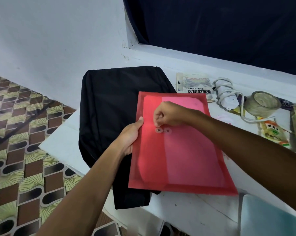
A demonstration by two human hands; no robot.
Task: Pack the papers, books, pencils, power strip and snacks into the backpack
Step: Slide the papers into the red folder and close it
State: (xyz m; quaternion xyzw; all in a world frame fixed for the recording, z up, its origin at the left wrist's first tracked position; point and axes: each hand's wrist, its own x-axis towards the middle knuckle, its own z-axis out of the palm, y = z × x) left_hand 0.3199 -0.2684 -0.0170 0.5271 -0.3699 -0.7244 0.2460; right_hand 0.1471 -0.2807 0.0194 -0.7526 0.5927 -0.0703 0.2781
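1. Here, head view, centre of frame: a red translucent document envelope (177, 147) held over the white table (62, 142), its left part overlapping the black backpack (116, 106). Pink sheets show through it, so the papers look to be inside.
2. Left hand (129, 137) grips the envelope's left edge, thumb on top, fingers hidden beneath.
3. Right hand (167, 116) has its fingers curled, pinching at something just above the two-button string clasp (163, 130). Probably the tie string; too fine to confirm.
4. Handling, my judgement: light, thin, flexible plastic. Will sag if held by one corner; smooth face likely slippery. Best held along a long edge, or supported flat from below. Not fragile, though the sheets inside could crease.
5. Backpack lies flat and limp, upper centre. No opening visible from here; soft cloth, so the mouth will need holding apart.
6. Right of frame, on the table: book (194, 83), power strip (227, 95) wound in its own cord, tape roll (262, 103), snack packet (273, 132). All well apart from both hands.
7. Book stiff; strip is probably the heaviest; snack crushable, so top of load.
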